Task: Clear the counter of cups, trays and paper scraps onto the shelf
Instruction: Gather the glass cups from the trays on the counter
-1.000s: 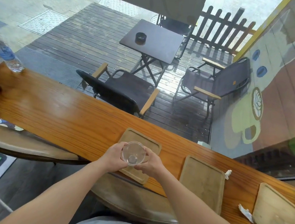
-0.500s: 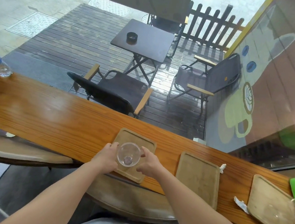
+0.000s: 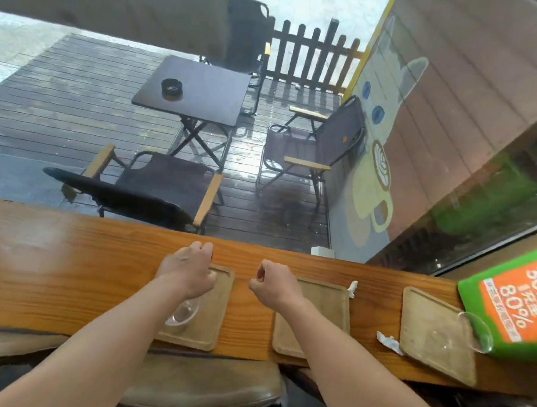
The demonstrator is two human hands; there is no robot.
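The clear cup, held up between both hands half a second ago, is now set on the left wooden tray, mouth up, partly hidden by the left forearm. The left hand is released, fingers loosely curled above the tray's far edge. The right hand is curled, gripping nothing, between that tray and the middle tray. Paper scraps lie beside the right tray on the counter.
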